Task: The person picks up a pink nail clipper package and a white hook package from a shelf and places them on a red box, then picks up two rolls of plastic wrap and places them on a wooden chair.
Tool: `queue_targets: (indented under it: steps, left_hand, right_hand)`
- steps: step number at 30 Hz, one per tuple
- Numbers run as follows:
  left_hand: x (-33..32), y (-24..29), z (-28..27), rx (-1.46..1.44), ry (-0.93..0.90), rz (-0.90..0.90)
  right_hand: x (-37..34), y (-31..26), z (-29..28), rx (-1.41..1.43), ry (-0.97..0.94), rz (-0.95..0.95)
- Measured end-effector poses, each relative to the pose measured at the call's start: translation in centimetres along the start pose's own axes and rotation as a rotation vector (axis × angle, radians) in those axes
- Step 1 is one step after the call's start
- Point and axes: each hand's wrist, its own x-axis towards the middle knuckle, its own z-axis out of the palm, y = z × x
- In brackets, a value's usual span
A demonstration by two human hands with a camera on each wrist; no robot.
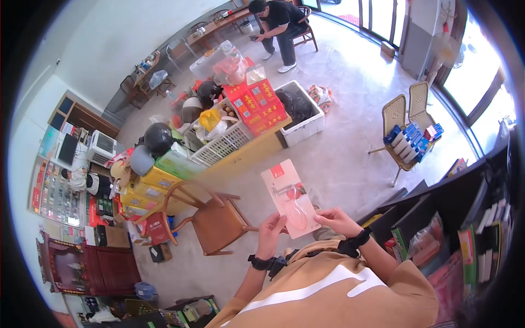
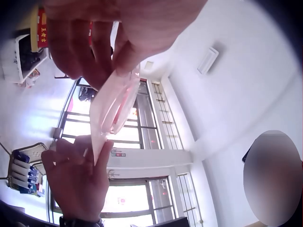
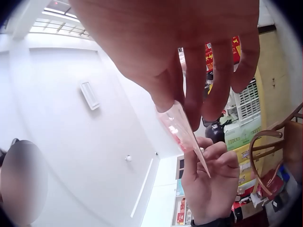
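A flat pink blister pack (image 1: pixel 290 199) with a red corner label and a clear plastic bubble is held up in front of the body. My left hand (image 1: pixel 270 232) pinches its lower left edge, thumb on the face of the card. On the lower right corner, my right hand (image 1: pixel 340 222) pinches it the same way. Seen edge-on in the left wrist view, the card (image 2: pixel 97 124) has its bubble (image 2: pixel 120 106) standing out from one side. Fingers of both hands lie behind the card (image 3: pixel 196 151). What the bubble contains is too unclear to name.
A wooden armchair (image 1: pixel 219 224) stands ahead to the left. Beyond it are red cartons (image 1: pixel 257 104), a white crate (image 1: pixel 221 147) and a foam box (image 1: pixel 306 128). Dark shelves (image 1: pixel 437 218) run along the right. Boxes lie on a wicker chair (image 1: pixel 395 112). A seated person (image 1: pixel 281 27) is at the back.
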Motion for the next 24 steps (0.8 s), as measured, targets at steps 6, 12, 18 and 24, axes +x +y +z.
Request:
queue_targets:
  steps: [6,12,18,24]
  left_hand:
    - [9.3,3.3,-1.4,-0.002,0.053,-0.017]
    - [14.3,5.5,-1.4,0.064,0.080,-0.058]
    - [16.6,6.3,-1.3,0.090,0.117,-0.009]
    - [18.7,5.0,-3.2,0.112,0.101,0.031]
  right_hand:
    - [7.9,-5.0,-3.9,0.070,-0.175,-0.010]
    - [12.6,-6.0,-6.2,0.117,-0.047,-0.023]
    - [14.6,-6.0,-6.3,0.028,-0.025,0.041]
    - [17.0,-4.5,-6.6,-0.016,0.053,0.129]
